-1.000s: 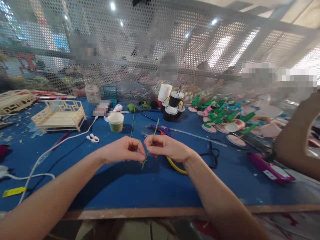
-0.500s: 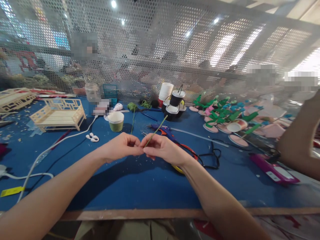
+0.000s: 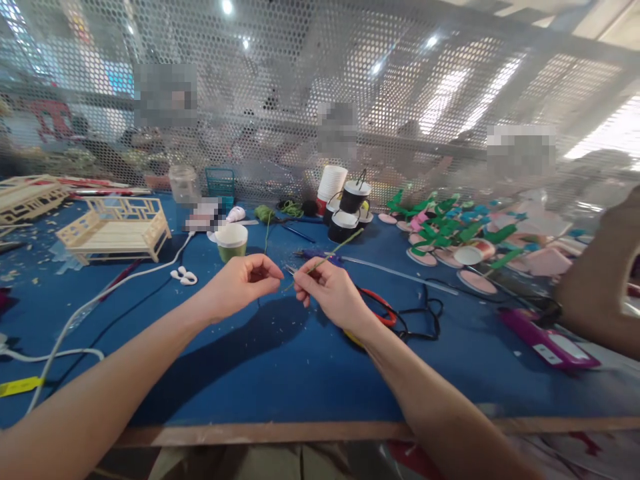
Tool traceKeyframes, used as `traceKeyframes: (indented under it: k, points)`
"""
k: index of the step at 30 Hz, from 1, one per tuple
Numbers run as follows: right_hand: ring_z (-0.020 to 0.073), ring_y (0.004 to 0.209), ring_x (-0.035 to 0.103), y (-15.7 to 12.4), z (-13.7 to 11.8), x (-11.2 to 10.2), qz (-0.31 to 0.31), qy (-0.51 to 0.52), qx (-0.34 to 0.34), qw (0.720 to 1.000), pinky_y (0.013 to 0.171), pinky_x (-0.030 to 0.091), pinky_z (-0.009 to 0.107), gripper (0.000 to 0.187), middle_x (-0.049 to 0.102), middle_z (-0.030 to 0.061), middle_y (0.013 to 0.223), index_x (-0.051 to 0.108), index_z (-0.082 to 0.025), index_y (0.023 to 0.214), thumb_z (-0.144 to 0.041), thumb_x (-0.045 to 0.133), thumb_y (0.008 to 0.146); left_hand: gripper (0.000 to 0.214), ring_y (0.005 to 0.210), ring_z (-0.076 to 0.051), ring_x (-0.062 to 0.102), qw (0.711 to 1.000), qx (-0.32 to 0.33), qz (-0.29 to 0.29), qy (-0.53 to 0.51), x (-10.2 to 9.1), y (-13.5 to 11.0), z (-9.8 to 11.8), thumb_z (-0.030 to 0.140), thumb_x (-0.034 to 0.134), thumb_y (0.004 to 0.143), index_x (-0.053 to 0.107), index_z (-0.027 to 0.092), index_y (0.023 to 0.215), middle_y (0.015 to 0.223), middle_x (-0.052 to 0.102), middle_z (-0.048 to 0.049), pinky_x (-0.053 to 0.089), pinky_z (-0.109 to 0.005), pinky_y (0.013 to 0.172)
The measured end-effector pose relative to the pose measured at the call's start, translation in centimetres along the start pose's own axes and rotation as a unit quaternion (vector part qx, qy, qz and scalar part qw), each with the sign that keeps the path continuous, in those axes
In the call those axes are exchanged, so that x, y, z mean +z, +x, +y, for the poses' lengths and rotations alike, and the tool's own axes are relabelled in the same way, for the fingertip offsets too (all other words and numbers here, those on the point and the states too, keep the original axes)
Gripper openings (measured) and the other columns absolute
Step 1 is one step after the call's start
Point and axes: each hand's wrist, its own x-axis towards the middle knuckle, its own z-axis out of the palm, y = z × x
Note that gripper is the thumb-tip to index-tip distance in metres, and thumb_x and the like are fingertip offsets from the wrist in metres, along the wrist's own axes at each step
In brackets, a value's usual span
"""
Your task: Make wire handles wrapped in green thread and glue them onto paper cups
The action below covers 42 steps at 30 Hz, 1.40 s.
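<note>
- The right hand [image 3: 333,290], in front of the green-and-white cup [image 3: 233,250] and to its right, has thumb and fingers clamped on a thin green strand [image 3: 341,247].
- The strand slants up and away to the right, its whole visible length to the right of the cup.
- The left hand [image 3: 240,283] hangs just in front of the cup, fingers curled; whether they pinch anything cannot be told.
- A blue glue gun [image 3: 320,255] lies right of the cup, partly hidden behind the right hand.
- A green yarn ball [image 3: 263,213] sits beyond the cup, slightly right.
- Black pails [image 3: 343,227] stand farther right of the cup, slightly beyond it.
- A miniature wooden bench [image 3: 113,233] stands left of the cup.
- Another person's arm [image 3: 595,280] rests far right of the cup, near a purple tool [image 3: 550,340].
</note>
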Motion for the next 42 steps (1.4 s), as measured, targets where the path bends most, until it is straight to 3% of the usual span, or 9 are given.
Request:
traceKeyframes:
  k: [6, 11, 14, 18, 21, 25, 28, 32, 42]
  points:
    - [0.0092, 0.047, 0.055, 0.0, 0.2, 0.8, 0.105, 0.061, -0.034, 0.992, 0.045, 0.047, 0.023, 0.020, 0.058, -0.0021, 0.056, 0.050, -0.017, 0.068, -0.033, 0.061, 0.068, 0.024, 0.055, -0.007, 0.047, 0.986, -0.025, 0.112, -0.124, 2.0, -0.3, -0.3, 0.024, 0.064, 0.059, 0.046, 0.016, 0.073, 0.061, 0.051, 0.0052, 0.032, -0.018, 0.048]
    - [0.0092, 0.050, 0.055, 0.0, 0.2, 1.0, 0.082, 0.202, 0.005, 0.976, 0.045, 0.046, 0.022, 0.021, 0.059, -0.0024, 0.056, 0.050, -0.016, 0.066, -0.031, 0.066, 0.064, 0.029, 0.051, -0.006, 0.046, 0.971, -0.076, 0.101, -0.202, 2.8, -0.5, -0.6, 0.027, 0.066, 0.057, 0.044, 0.016, 0.073, 0.057, 0.050, 0.0054, 0.030, -0.018, 0.045]
    - [0.0076, 0.050, 0.054, -0.1, 0.0, 0.9, 0.051, 0.262, 0.040, 0.963, 0.044, 0.043, 0.019, 0.023, 0.059, -0.0024, 0.057, 0.050, -0.016, 0.066, -0.031, 0.067, 0.062, 0.025, 0.055, -0.007, 0.047, 0.978, -0.067, 0.083, -0.177, 2.5, -0.4, -0.7, 0.028, 0.064, 0.060, 0.051, 0.014, 0.076, 0.062, 0.055, 0.0026, 0.034, -0.020, 0.050]
    - [0.0058, 0.048, 0.050, -0.2, -0.3, 0.7, 0.017, 0.276, 0.073, 0.958, 0.043, 0.039, 0.018, 0.024, 0.056, -0.0036, 0.056, 0.049, -0.016, 0.065, -0.032, 0.067, 0.063, 0.019, 0.065, -0.011, 0.051, 0.997, 0.015, 0.061, -0.034, 1.7, -0.2, -0.9, 0.030, 0.058, 0.068, 0.060, 0.013, 0.077, 0.071, 0.060, -0.0015, 0.039, -0.025, 0.063]
    - [0.0059, 0.046, 0.048, -0.2, -0.3, 0.6, -0.003, 0.234, 0.076, 0.969, 0.041, 0.037, 0.019, 0.025, 0.054, -0.0043, 0.055, 0.048, -0.016, 0.066, -0.035, 0.065, 0.064, 0.020, 0.059, -0.011, 0.049, 0.994, 0.050, 0.072, 0.072, 1.2, -0.1, -0.9, 0.033, 0.052, 0.071, 0.058, 0.014, 0.071, 0.065, 0.058, -0.0001, 0.038, -0.024, 0.057]
    - [0.0076, 0.044, 0.049, -0.1, -0.1, 0.6, 0.040, 0.105, 0.029, 0.993, 0.041, 0.039, 0.021, 0.026, 0.053, -0.0041, 0.052, 0.047, -0.017, 0.066, -0.039, 0.061, 0.066, 0.021, 0.053, -0.010, 0.046, 0.981, 0.075, 0.105, 0.145, 1.0, -0.4, -0.7, 0.035, 0.049, 0.073, 0.055, 0.015, 0.068, 0.061, 0.054, 0.0013, 0.036, -0.022, 0.051]
    - [0.0087, 0.044, 0.050, -0.1, 0.0, 0.6, 0.078, 0.036, 0.000, 0.996, 0.043, 0.042, 0.023, 0.024, 0.054, -0.0030, 0.053, 0.047, -0.017, 0.066, -0.038, 0.060, 0.067, 0.019, 0.055, -0.010, 0.047, 0.979, 0.091, 0.100, 0.154, 1.3, -0.6, -0.6, 0.032, 0.048, 0.074, 0.054, 0.015, 0.069, 0.063, 0.055, 0.0006, 0.036, -0.021, 0.051]
    - [0.0085, 0.044, 0.051, -0.1, 0.0, 0.8, 0.107, 0.032, -0.028, 0.993, 0.045, 0.044, 0.024, 0.020, 0.056, -0.0023, 0.054, 0.048, -0.017, 0.067, -0.034, 0.059, 0.069, 0.017, 0.054, -0.010, 0.045, 0.984, 0.079, 0.076, 0.140, 2.1, -0.9, -0.6, 0.029, 0.047, 0.074, 0.054, 0.015, 0.068, 0.062, 0.054, 0.0006, 0.036, -0.021, 0.051]
    - [0.0065, 0.049, 0.051, 0.0, -0.1, 0.6, 0.041, 0.269, 0.035, 0.962, 0.044, 0.039, 0.019, 0.022, 0.056, -0.0038, 0.055, 0.048, -0.016, 0.066, -0.030, 0.065, 0.064, 0.019, 0.055, -0.009, 0.042, 0.998, 0.014, 0.063, 0.009, 2.4, -0.4, -0.7, 0.032, 0.053, 0.069, 0.054, 0.014, 0.065, 0.059, 0.051, 0.0021, 0.034, -0.021, 0.052]
